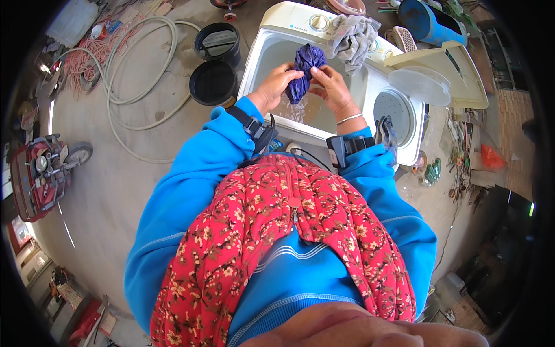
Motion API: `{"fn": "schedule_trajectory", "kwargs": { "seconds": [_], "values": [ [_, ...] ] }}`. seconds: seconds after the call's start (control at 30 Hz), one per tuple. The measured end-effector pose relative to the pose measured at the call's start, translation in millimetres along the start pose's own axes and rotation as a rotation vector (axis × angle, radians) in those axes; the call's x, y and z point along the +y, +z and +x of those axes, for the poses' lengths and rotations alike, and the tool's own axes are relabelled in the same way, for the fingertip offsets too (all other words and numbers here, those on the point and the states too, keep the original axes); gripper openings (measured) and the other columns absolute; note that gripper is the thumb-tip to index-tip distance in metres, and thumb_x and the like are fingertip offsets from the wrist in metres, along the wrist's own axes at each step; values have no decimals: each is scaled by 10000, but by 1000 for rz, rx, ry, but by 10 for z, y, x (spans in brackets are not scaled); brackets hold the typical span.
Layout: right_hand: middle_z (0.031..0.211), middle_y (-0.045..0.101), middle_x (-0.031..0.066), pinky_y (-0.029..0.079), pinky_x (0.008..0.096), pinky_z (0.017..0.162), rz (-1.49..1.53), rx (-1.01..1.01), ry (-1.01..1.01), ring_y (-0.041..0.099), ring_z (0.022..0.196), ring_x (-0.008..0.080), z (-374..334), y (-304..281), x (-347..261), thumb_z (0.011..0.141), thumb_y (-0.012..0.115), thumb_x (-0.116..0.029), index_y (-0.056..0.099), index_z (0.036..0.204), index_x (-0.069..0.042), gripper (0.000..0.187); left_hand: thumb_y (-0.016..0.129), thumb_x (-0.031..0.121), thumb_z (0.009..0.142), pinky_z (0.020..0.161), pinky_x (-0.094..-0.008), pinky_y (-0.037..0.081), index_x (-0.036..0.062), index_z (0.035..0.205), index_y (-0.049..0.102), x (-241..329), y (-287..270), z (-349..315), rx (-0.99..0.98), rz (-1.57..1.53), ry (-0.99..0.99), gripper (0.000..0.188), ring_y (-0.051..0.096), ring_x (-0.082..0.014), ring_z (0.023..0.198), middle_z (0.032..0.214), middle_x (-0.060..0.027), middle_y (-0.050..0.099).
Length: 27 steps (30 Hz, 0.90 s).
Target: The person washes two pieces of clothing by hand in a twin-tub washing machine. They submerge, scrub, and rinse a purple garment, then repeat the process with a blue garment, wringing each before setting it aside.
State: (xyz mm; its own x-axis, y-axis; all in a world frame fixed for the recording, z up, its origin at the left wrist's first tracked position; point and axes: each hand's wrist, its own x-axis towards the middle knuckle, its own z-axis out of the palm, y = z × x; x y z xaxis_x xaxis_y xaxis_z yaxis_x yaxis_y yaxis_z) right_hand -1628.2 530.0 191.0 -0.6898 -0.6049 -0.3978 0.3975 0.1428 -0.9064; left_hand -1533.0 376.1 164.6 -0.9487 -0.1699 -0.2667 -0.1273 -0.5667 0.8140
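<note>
A bunched, wet-looking dark purple cloth (309,59) is between my two hands, above the wash tub (274,45) of a white twin-tub washing machine (284,18). My left hand (274,87) grips its left side with thumb and fingers. At its right side my right hand (336,92) pinches it, thumb on top. Below the cloth, cloudy brownish water (315,115) lies in the tub, with a splash of drips under the cloth's lower end. A grey cloth (354,39) is draped over the machine's control panel, beyond my right hand.
The spin tub (393,113) is at the right, beside a clear round cover (421,85) and a raised cream lid (457,72). Another dark grey cloth (386,136) hangs at the machine's near edge. Two black buckets (213,81) and a coiled hose (110,92) occupy the floor at left.
</note>
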Motion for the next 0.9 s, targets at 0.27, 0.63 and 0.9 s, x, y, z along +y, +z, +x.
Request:
{"fn": "schedule_trajectory", "kwargs": {
  "seconds": [0.27, 0.63, 0.9],
  "values": [
    [824, 590, 17, 475, 278, 713, -74, 75, -257, 578, 784, 117, -188, 119, -45, 802, 726, -159, 593, 910, -46, 205, 661, 145, 839, 848, -306, 490, -43, 1179, 586, 158, 20, -147, -58, 642, 236, 396, 609, -192, 980, 1072, -100, 634],
    [834, 604, -52, 469, 242, 670, 308, 27, -122, 577, 763, 65, -185, -105, -19, 932, 542, -162, 578, 904, -145, 48, 509, 84, 937, 898, -354, 506, 36, 1169, 613, 250, 70, -189, -181, -70, -134, 258, 642, -176, 979, 1104, -59, 662],
    [997, 627, 7, 478, 253, 690, 140, -95, -235, 595, 844, 98, -435, -43, -187, 893, 653, -228, 553, 1196, -46, 367, 448, 287, 1002, 979, -418, 459, 55, 1238, 587, 308, 120, -163, -201, -279, -114, 359, 609, -207, 1062, 1155, -79, 655]
  ]
}}
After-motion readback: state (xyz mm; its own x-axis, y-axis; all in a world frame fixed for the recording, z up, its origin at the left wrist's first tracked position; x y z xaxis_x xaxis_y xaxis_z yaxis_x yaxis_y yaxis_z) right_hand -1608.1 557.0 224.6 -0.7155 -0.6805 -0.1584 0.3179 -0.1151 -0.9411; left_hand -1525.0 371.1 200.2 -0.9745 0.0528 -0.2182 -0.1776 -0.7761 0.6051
